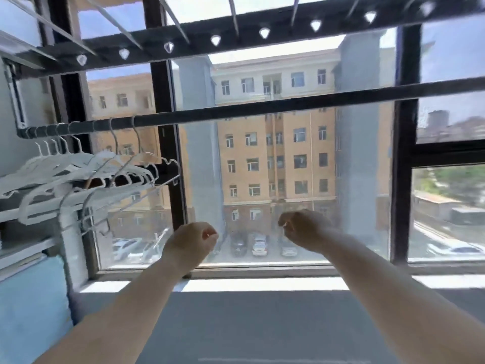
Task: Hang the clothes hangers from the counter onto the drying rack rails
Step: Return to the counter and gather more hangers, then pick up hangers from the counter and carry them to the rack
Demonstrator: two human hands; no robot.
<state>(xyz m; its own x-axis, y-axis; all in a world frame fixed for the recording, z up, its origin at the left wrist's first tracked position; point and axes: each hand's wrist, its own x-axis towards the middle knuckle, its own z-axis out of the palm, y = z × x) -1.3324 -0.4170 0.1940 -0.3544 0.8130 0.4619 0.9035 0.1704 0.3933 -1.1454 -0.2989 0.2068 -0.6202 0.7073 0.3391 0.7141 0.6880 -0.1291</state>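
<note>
The left hand (193, 241) and right hand (301, 229) are raised side by side, slightly apart, with fingers curled in and nothing seen held. The white hangers (78, 169) are bunched up-left of the left hand, hooked on the dark rail (262, 107) that runs above both hands.
</note>
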